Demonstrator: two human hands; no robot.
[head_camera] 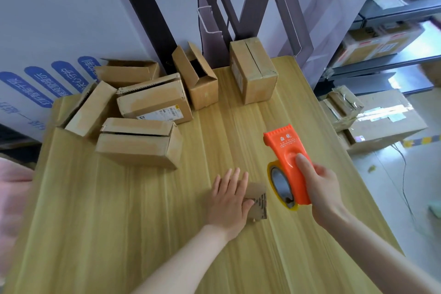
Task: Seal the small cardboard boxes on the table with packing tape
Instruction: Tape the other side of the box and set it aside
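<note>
My left hand (229, 200) lies flat, fingers straight, on a small cardboard box (259, 200) near the middle of the desk (143, 234), covering most of it. Just right of it, my right hand (319, 188) grips the orange tape dispenser (286, 150), thumb pressed on its top. The yellowish tape roll (274, 186) faces the box. At the far left of the desk lies a heap of boxes (140, 143) with loose flaps. A taller box (253, 74), flaps closed, stands at the far edge, well apart from my hands.
</note>
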